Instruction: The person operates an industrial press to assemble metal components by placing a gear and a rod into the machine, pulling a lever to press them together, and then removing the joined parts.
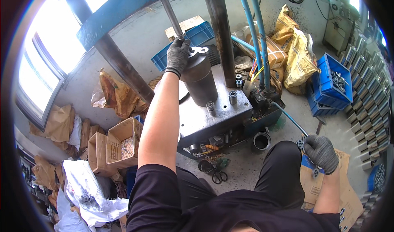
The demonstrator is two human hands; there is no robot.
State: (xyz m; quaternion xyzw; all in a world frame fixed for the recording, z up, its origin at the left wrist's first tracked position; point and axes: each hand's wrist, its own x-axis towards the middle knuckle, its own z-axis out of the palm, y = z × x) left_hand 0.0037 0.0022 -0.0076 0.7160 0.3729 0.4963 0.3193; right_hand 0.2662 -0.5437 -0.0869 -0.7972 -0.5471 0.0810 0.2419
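My left hand (178,56), in a dark grey knitted glove, reaches up to the top of a dark metal cylinder (201,82). Its fingers curl closed just under the tip of a thin steel rod (171,16); what they grip is hidden. Beside them, a silvery plate with holes (199,51) lies on the cylinder's top. The cylinder stands upright on a steel press table (193,119). Low on the right, my gloved right hand (322,154) is wrapped round the end of a long lever (289,119) that slants from the machine's base.
Small ringed metal sleeves (233,97) stand on the table's right side. Dark posts (221,35) rise behind it. Blue crates (333,82) hold metal parts at right, near stacked metal cylinders (365,104). Cardboard boxes (123,143) sit at left; scissors (219,177) and a dark can (261,141) are below.
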